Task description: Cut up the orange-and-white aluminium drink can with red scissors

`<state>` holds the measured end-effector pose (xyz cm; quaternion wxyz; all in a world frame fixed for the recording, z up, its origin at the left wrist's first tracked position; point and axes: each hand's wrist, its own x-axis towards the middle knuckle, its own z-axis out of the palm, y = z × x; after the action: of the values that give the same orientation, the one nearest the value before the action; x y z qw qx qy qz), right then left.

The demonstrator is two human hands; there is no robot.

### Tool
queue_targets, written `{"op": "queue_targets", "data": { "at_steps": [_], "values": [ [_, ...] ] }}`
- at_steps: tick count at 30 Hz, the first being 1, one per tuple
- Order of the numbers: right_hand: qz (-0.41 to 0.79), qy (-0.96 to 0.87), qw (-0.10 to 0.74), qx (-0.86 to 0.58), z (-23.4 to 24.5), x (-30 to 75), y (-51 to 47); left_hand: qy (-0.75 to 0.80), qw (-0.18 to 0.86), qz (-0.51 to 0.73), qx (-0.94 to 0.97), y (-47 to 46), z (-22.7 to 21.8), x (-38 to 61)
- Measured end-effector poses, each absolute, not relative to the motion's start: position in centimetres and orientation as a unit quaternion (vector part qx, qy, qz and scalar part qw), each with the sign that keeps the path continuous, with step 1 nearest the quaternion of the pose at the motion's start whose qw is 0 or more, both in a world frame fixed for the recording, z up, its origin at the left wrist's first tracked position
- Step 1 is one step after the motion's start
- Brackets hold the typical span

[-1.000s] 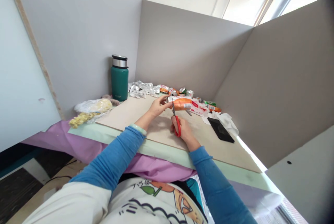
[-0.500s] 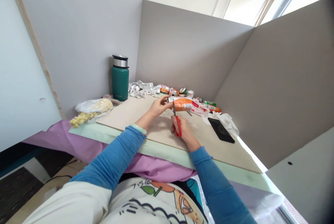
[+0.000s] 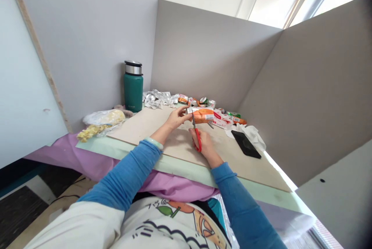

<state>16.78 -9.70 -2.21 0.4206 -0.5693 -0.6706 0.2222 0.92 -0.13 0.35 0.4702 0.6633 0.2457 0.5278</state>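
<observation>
Left hand (image 3: pixel 175 119) pinches an orange packet (image 3: pixel 202 115); right hand (image 3: pixel 204 143) grips red scissors (image 3: pixel 197 134), blades at the packet beside the left fingertips.

Green flask (image 3: pixel 133 86), black phone (image 3: pixel 245 144), crumpled wrappers (image 3: pixel 158 98)

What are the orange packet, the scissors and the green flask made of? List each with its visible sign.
Orange packet: seemingly thin glossy plastic film; printed, shiny, crinkled.
Scissors: grey, probably steel blades; red handles, likely smooth plastic.
Green flask: likely coated metal with a matte teal body; bare, shiny steel-looking collar under a dark lid.
</observation>
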Motion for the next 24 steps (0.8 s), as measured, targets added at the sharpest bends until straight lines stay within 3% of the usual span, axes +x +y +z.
{"op": "queue_targets", "data": {
  "at_steps": [24],
  "values": [
    [0.162,-0.677,0.400,-0.596,-2.13,16.70,-9.60,0.248,0.447,0.538,0.670,0.00,0.07,0.92]
  ]
}}
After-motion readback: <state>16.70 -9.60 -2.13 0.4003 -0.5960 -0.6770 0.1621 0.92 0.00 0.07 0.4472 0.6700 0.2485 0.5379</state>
